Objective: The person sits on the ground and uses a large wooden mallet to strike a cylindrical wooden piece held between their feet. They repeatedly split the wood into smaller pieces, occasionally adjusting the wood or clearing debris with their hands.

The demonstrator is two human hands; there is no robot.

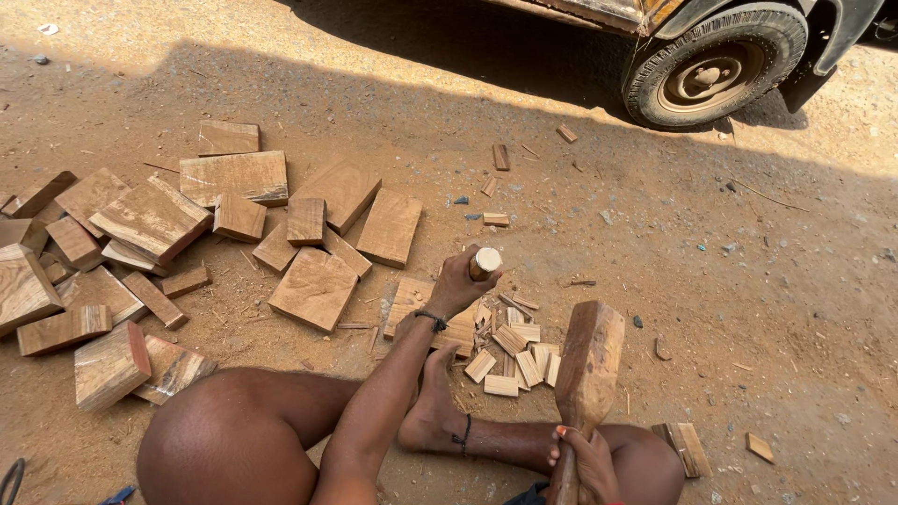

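Both hands are working: the left hand [456, 285] is gripping a round-headed chisel [484, 263] upright over small split pieces [513, 353], the right hand [582, 460] clenching a heavy-looking wooden mallet [587, 369] by its handle (stiff, probably rough). Cut wood blocks [313, 287] are lying on the dirt ground [748, 309]; a foot [432, 402] is crowding the pieces.

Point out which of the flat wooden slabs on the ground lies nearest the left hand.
The square light-brown wooden slab lying flat just left of the left hand. The other big slabs lie farther left or up; only small split wooden pieces lie closer.
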